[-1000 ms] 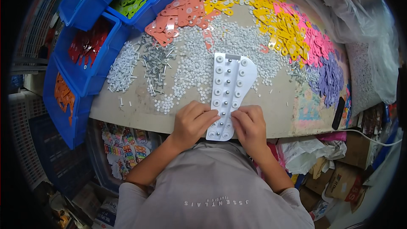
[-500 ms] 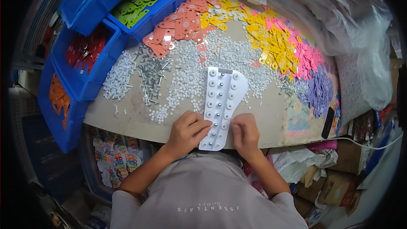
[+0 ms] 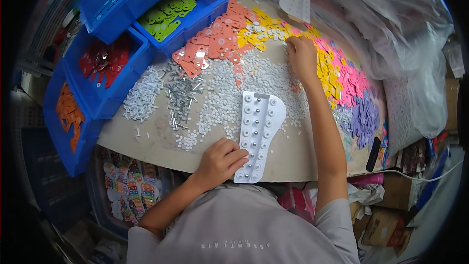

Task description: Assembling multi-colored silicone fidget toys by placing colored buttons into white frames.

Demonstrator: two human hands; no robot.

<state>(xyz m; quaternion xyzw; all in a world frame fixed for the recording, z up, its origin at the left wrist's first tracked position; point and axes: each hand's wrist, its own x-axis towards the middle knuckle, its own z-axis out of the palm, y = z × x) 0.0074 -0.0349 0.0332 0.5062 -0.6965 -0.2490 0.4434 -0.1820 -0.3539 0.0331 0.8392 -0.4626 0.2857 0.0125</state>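
A white plastic holder (image 3: 253,137) lies near the table's front edge, with raised rings along both sides. Small metal pegs with round heads stand in a row down its middle channel. My left hand (image 3: 221,162) is closed at the holder's lower left edge, fingertips against it. My right hand (image 3: 303,57) is stretched out to the far side, fingers bent down and drawn together beside the yellow tags (image 3: 325,66) and several white caps lying on them. What its fingertips hold, if anything, is hidden. Loose white round caps (image 3: 222,90) spread across the table beyond the holder.
Left of the caps lie metal rivets (image 3: 181,95) and white pins (image 3: 141,95). Blue bins (image 3: 110,102) with red, orange and green tags stand at the left. Coral tags (image 3: 210,44), pink tags (image 3: 349,76) and purple tags (image 3: 364,120) form heaps. Another white holder (image 3: 297,2) lies far back.
My right hand has left the holder's right side and reached far forward to the yellow tags. My left hand stays at the holder. The whole view has shifted slightly.
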